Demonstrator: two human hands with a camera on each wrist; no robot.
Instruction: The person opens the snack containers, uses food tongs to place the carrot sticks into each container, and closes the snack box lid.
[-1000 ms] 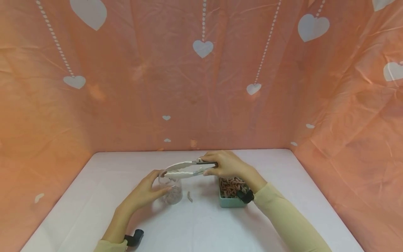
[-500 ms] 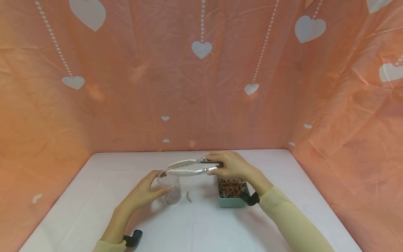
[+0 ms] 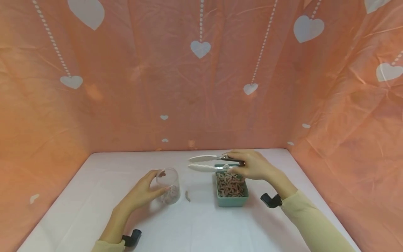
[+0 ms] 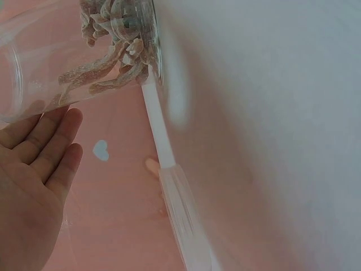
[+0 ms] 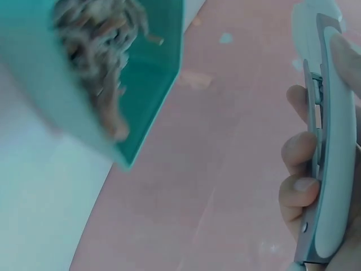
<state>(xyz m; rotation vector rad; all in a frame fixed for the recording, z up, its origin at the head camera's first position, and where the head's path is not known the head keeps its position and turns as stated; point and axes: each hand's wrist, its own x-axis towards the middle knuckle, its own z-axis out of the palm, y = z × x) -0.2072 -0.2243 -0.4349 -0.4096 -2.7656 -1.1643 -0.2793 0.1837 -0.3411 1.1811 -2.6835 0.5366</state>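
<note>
In the head view my left hand holds a clear jar, thumb and fingers around its side. Brownish, twisted dried strips lie at the jar's bottom in the left wrist view. My right hand grips a pair of tongs with pale tips and dark handles. Those tips stand apart, point left and show nothing between them. Below and partly behind the tongs is a green rectangular box, filled with the same kind of strips.
A single loose strip lies on the white table between jar and box. An orange cloth with white hearts encloses the table's back and sides.
My right hand has moved right with the tongs, from the jar's mouth to above the box. The tongs' tips have left the jar. My left hand stays at the jar.
</note>
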